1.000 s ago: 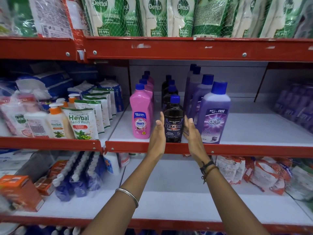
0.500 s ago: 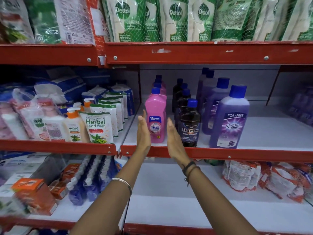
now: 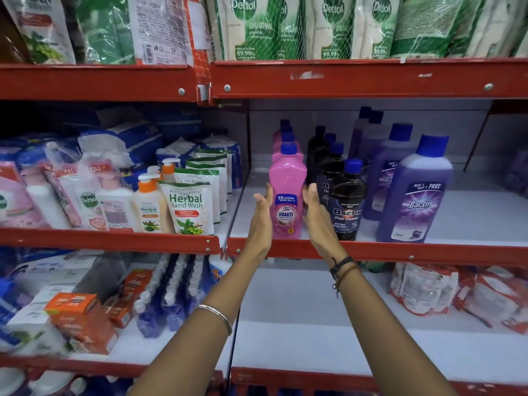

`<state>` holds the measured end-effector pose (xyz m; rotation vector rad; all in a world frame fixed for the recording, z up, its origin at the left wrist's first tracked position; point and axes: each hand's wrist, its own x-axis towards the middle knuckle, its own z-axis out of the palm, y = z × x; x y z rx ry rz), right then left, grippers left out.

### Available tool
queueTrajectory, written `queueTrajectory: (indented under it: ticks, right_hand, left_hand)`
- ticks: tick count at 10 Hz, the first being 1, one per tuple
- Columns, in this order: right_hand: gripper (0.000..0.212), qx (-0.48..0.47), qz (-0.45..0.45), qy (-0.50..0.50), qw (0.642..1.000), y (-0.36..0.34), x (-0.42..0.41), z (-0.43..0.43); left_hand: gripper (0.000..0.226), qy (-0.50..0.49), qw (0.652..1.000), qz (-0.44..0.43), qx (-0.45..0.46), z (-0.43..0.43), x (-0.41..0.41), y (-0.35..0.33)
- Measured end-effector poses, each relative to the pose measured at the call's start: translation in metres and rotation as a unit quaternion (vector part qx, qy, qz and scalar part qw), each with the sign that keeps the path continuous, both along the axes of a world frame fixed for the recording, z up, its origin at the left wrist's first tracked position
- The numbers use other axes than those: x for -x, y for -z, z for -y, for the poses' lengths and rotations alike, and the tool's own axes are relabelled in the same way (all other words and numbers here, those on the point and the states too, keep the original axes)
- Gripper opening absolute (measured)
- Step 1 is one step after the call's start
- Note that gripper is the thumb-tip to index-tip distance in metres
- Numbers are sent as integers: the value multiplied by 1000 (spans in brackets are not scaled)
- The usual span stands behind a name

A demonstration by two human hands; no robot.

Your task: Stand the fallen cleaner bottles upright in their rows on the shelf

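The red-edged shelf (image 3: 371, 250) at chest height carries three rows of cleaner bottles running front to back, and from where I stand every one of them looks upright. On the right is the purple row (image 3: 414, 192), tall bottles with blue caps, the front one standing at the shelf lip. Next to it is the dark row (image 3: 347, 201) of floor cleaner, its front bottle also square to the edge. On the left is the pink row (image 3: 287, 195), and its front bottle stands straight, label forward, just beside the dark one. I can see no bottle lying on its side anywhere on this board, so I would judge the standing-up part all but done; what seems left is squaring and tidying the pink row, and perhaps a look further right, where the far end of the shelf is too blurred to read.

Both arms reach forward and up from below the shelf edge. The left hand (image 3: 261, 221) is held palm inward on the left of the front pink bottle, fingers straight and pointing up. The right hand (image 3: 317, 215) mirrors it on the bottle's right, in the gap between pink and dark. The two flat palms bracket the bottle closely; neither hand is curled round it, and whether the palms actually touch its sides I cannot tell. A metal bangle (image 3: 217, 315) sits on the left forearm, dark cords (image 3: 343, 267) on the right wrist.
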<state>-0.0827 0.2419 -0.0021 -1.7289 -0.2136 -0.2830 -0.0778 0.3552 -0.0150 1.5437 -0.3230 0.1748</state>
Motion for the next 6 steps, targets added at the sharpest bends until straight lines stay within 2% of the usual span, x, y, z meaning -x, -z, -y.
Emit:
queueTrajectory:
  ticks: [1,4,5,6]
  right_hand:
    - [45,9,-4,2,1000,0,7,0]
    - [63,26,-19,10,999,3,15,-1]
    - [52,8,-12,-5,1000,1,24,3]
    - [63,-35,-11,15,999,-1,34,10]
  left_hand:
    - [104,-4,1000,-9,-8,-3,4,4]
    - [102,-1,999,10,-48,-7,12,6]
    - [94,-1,999,8,-45,-6,16,6]
    - [80,-41,998,18,-33,-4,21,8]
